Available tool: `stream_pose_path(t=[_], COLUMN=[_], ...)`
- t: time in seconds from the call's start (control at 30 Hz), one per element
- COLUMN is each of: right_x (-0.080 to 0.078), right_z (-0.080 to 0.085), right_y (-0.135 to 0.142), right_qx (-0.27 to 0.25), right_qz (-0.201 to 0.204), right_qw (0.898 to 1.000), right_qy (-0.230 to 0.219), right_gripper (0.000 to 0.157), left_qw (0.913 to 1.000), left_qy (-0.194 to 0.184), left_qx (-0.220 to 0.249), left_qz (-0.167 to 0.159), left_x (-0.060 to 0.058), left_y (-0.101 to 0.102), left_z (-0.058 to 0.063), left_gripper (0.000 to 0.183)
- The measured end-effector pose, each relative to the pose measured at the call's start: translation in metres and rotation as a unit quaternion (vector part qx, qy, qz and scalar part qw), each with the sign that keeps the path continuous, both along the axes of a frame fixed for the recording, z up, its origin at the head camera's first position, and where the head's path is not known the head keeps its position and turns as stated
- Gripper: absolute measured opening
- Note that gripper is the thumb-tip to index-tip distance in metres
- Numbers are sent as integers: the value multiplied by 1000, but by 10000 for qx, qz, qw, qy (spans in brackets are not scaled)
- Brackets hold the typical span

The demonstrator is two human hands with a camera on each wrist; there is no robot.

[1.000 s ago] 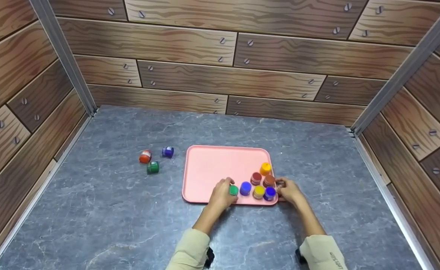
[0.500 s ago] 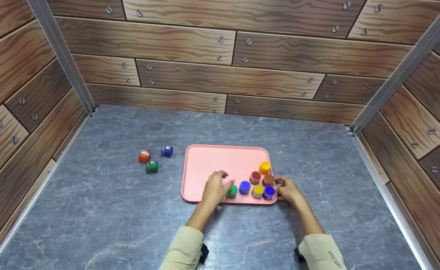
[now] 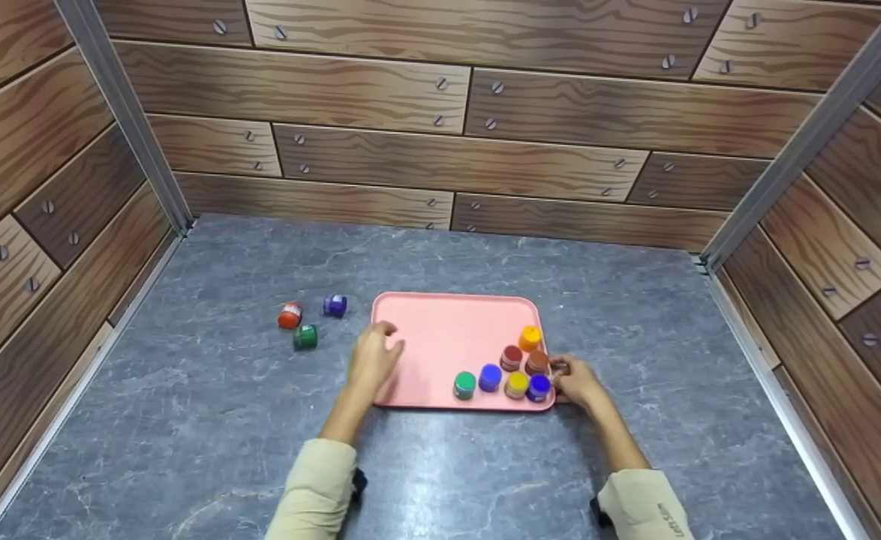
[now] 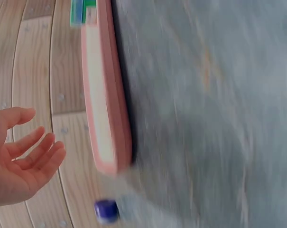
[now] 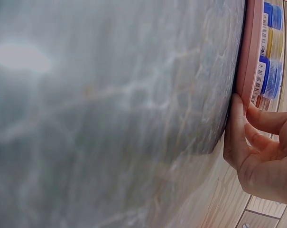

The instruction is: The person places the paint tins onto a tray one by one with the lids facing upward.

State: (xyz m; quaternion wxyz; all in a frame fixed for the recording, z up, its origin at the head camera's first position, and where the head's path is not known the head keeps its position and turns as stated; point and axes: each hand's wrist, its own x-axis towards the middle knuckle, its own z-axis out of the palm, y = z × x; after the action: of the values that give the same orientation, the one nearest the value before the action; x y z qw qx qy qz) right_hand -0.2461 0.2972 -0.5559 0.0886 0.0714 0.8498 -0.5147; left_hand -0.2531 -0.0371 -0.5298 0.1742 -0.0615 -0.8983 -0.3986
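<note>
In the head view a pink tray [image 3: 440, 315] lies on the table with several small paint jars grouped at its right. A green-lidded jar [image 3: 464, 385] stands at the left end of the front row, beside a blue-lidded jar [image 3: 490, 377]. My left hand [image 3: 373, 360] hovers over the tray's left edge, fingers loosely bent and holding nothing; the left wrist view shows that hand [image 4: 27, 154] apart from the tray. At the right rim, my right hand [image 3: 577, 380] pinches the tray between thumb and fingers, close to the brown jar [image 3: 537, 363].
Left of the tray, three more jars lie on their sides: a red one [image 3: 290, 315], a green one [image 3: 305, 337] and a purple-blue one [image 3: 335, 305]. Wood-patterned walls [image 3: 380, 157] enclose the grey marbled table [image 3: 208, 420] at the back and sides.
My left hand has let go of the green-lidded jar, leaving it standing on the tray, and moved left to the tray's left edge. The right hand has stayed at the right rim.
</note>
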Motion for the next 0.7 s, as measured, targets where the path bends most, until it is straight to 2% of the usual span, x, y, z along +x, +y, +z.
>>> stream_pose_path(t=[0.2, 0.33, 0.5, 0.7], right_x=[1, 1, 0, 1], right_z=[-1, -2, -2, -2], right_y=[0, 1, 1, 0], right_qx=[-2, 53, 88, 115], right_qz=[-22, -53, -81, -68], right_qw=[10000, 10000, 9999, 9999], right_qy=[18, 9, 51, 5], right_gripper=[40, 40, 40, 40], left_qw=[9992, 9967, 9912, 9807], left_qy=[-74, -136, -267, -432], left_qx=[-276, -468, -850, -1541], left_qz=[294, 644, 982, 1124], left_x=[-5, -9, -18, -24], left_y=[-35, -55, -74, -86], left_z=[0, -3, -7, -16], left_gripper=[20, 21, 30, 41])
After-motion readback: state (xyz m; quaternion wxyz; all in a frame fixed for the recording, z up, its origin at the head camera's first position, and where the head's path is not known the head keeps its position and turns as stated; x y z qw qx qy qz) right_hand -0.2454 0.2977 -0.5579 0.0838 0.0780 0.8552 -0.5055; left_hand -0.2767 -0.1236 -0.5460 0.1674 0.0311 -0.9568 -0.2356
